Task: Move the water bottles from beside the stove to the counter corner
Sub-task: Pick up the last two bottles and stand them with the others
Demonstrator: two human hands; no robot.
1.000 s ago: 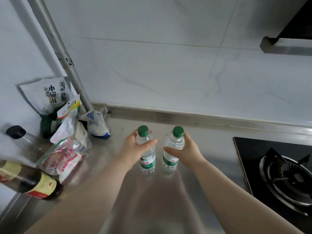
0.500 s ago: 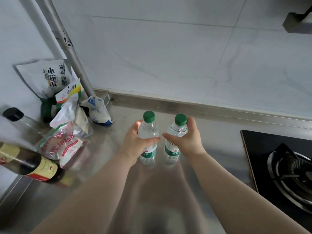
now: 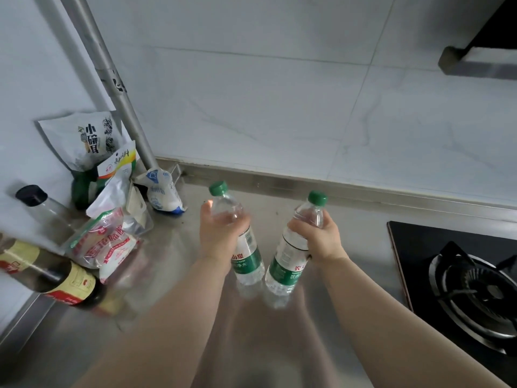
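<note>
The left hand [image 3: 221, 233] is curled round the upper body of the left water bottle [image 3: 247, 259], and the right hand [image 3: 321, 239] is curled the same way round the right water bottle [image 3: 288, 264]. Both bottles are held tilted: the bases are brought close together while the green caps are spread apart, the left cap leaning left and the right cap leaning right. Whether the bases rest on the counter [image 3: 349, 219] cannot be told.

The corner of the counter lies to the left of the hands and further back, so the left hand is judged the nearer. The stove [image 3: 461, 281] is left on the right side.

The bottles are made of clear, ribbed plastic with green and white labels and are seen to be full. The counter is brushed steel, dully reflective. The corner is crowded with soft crinkled packets [image 3: 106, 242], a dark glass bottle [image 3: 64, 278] and a steel pipe [image 3: 120, 88].
</note>
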